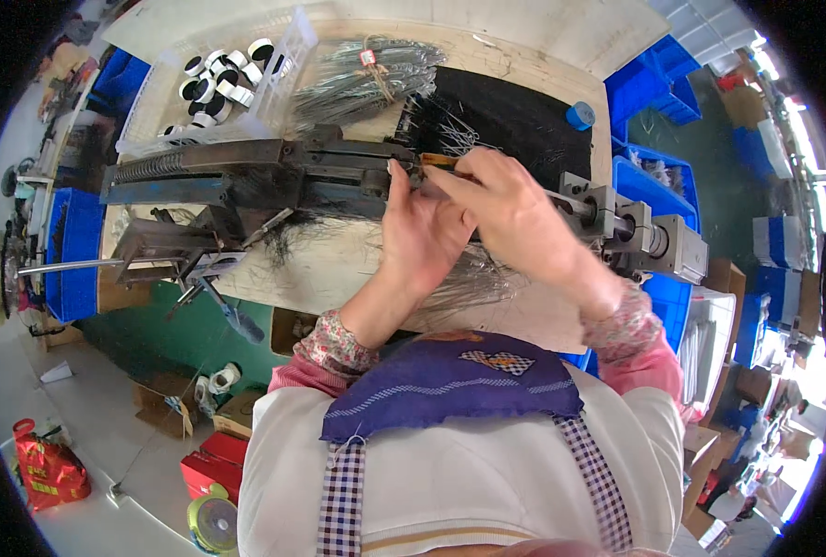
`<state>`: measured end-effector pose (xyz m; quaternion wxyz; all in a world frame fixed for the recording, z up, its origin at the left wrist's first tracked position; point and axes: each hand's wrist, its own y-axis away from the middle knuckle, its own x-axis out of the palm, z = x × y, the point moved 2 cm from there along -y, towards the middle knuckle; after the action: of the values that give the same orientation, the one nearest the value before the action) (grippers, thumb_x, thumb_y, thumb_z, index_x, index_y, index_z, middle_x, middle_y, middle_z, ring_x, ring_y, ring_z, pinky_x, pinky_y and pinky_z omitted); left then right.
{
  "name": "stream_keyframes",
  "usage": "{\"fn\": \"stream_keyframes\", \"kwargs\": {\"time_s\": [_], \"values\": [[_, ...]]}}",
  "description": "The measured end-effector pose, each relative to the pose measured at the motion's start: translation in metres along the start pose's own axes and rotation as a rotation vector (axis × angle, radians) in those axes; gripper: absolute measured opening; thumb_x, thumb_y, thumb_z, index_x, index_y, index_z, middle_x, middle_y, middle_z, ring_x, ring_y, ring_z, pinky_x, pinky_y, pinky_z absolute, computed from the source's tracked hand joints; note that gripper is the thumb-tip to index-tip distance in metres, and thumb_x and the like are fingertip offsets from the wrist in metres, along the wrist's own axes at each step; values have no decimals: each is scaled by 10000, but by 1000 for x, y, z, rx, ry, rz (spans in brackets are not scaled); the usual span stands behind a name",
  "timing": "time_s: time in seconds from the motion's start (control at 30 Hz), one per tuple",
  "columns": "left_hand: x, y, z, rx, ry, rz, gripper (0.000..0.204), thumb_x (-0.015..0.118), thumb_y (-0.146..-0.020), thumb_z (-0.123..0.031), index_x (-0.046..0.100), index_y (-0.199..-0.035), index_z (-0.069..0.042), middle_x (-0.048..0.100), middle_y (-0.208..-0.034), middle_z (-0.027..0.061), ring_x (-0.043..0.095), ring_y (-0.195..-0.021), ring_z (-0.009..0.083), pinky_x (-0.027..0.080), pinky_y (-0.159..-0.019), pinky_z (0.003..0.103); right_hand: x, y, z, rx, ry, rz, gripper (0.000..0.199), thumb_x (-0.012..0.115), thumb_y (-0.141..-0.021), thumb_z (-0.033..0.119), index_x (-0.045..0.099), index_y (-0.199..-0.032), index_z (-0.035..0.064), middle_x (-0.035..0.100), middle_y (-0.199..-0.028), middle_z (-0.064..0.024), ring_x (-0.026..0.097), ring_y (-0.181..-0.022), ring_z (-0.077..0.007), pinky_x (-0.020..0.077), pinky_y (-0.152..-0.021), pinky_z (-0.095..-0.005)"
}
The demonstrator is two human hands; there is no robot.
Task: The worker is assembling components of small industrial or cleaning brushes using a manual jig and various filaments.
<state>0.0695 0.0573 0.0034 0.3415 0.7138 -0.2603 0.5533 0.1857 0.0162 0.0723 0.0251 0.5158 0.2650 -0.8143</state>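
Note:
My left hand (419,239) is raised at the middle of a long dark metal machine (339,172), thumb upward and the other fingers curled in and partly covered. Against it, my right hand (515,215) closes in a pinch, its index finger reaching left to the machine's end. Whatever lies between the fingertips is too small and hidden to make out. An orange-yellow piece (438,160) sits just beyond them. Behind are loose thin wire pieces (459,137) on a black mat (529,116). More thin wires (473,278) lie on the wooden table below my hands.
A clear plastic basket (288,70) holds several black-and-white rolls. Beside it lies a tied bundle of wires (367,84). A blue round tape (580,116) rests near the right edge. Metal shaft fittings (631,227) stand at right, a metal bracket (167,251) at left, with blue bins (659,181) beyond.

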Motion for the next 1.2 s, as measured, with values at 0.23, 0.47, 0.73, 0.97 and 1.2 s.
{"fn": "stream_keyframes", "kwargs": {"time_s": [0.23,0.47,0.73,0.97,1.2], "values": [[5,10,3,203,-105,-43,725,319,-954,-586,411,-1254,68,471,-1302,175,446,-1248,256,295,-1123,392,-7,-14,-45,302,-195,-25,131,663,-779,114,716,-896,88,616,-769,-77,609,-766,-225,425,-755,-343],[8,11,0,222,-129,-29,652,351,-968,-532,421,-1208,71,484,-1253,197,449,-1239,270,306,-1126,390,0,-21,-34,105,-4,-38,127,657,-766,125,709,-881,115,608,-773,-34,601,-795,-207,393,-802,-341],[10,9,-2,192,-176,-26,662,345,-967,-541,434,-1193,74,511,-1206,162,480,-1191,255,338,-1096,375,-13,-9,-27,29,169,-105,158,652,-729,108,711,-870,147,589,-765,0,591,-779,-174,373,-829,-367],[4,12,-6,183,-113,32,631,344,-970,-531,448,-1227,36,517,-1233,125,477,-1191,213,364,-1055,355,-1,-17,-32,147,42,-180,160,665,-750,172,718,-901,166,603,-768,5,603,-785,-197,394,-826,-353],[6,11,-10,173,-146,26,612,351,-971,-517,438,-1237,27,509,-1240,111,481,-1179,209,367,-1053,352,-4,-22,-41,185,22,57,148,648,-768,161,730,-890,144,628,-783,-30,610,-821,-207,376,-871,-372]]}}
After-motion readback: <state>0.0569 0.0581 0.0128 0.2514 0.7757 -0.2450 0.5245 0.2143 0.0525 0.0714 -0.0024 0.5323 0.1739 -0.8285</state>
